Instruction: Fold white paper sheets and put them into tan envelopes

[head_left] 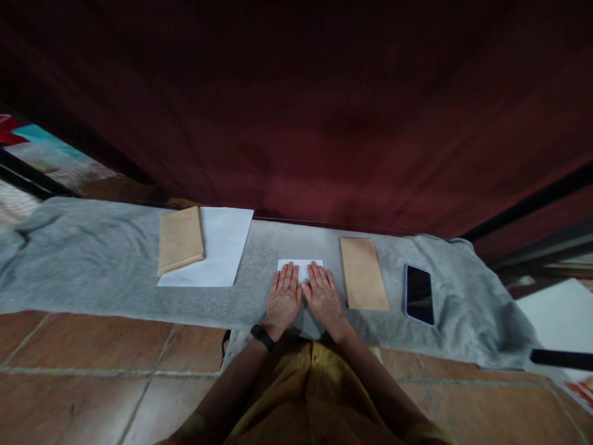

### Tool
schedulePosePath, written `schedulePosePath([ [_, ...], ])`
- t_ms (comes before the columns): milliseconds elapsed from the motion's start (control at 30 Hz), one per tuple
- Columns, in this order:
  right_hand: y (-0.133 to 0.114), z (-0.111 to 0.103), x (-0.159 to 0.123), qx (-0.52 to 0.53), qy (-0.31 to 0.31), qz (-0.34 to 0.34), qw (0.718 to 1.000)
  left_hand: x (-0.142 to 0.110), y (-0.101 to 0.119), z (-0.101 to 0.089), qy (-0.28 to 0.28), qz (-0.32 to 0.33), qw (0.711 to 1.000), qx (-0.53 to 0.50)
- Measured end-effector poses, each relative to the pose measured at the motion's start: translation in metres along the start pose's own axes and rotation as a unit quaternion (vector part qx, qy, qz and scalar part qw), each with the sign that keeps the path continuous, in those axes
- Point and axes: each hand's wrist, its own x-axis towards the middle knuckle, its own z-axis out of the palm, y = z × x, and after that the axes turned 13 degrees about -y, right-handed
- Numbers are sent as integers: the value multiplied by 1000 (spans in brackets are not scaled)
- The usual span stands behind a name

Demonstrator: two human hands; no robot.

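Observation:
A small white piece of paper (301,264), perhaps folded, lies on the grey cloth in front of me. My left hand (283,299) rests flat on its left part, fingers stretched out and pointing away from me. My right hand (323,299) presses flat on its right part in the same way. The thumbs nearly meet in the middle, and the palms hide the paper's near portion. To the right of my right hand lies a flat brown paper envelope or packet (364,274). Farther left, a thicker brown paper packet (180,240) overlaps white paper sheets (225,247).
Grey plush cloth (115,266) covers the long, narrow surface. A phone (419,295) with a dark screen lies at the right. Behind the surface hangs a dark red curtain-like backdrop (296,136). Terracotta floor tiles (92,346) show below. Dark bars stand at both sides.

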Motion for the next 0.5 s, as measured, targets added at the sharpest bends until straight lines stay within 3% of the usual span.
schedulePosePath([
  [200, 3, 1, -5, -5, 33, 16, 999, -4, -8, 0, 19, -32, 999, -5],
  [500, 10, -3, -13, -11, 15, 55, 998, -11, -21, 0, 36, -62, 997, -9],
])
